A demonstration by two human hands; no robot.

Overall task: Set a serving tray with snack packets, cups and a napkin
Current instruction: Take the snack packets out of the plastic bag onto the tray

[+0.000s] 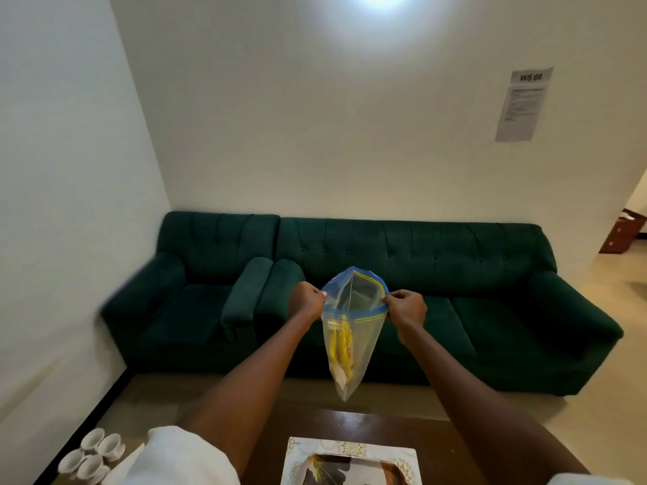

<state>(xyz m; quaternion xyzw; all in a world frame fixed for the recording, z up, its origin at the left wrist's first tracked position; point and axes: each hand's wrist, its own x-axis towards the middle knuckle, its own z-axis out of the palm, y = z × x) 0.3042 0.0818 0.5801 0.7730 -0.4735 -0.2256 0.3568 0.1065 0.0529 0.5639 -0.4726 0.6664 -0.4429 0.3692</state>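
A clear zip bag (346,344) with a blue and yellow seal hangs in the air above the table, its mouth pulled wide. Yellow snack packets (341,348) lie inside it. My left hand (308,301) pinches the left side of the rim and my right hand (406,308) pinches the right side. Below, at the bottom edge of the view, a serving tray (353,467) rests on a patterned white mat (297,453). Several white cups (92,455) stand grouped at the bottom left.
The dark wooden table (430,439) holds the mat and tray. A green sofa (437,274) and matching armchair (196,295) stand against the wall behind. A paper notice (525,103) hangs on the wall. A doorway opens at the far right.
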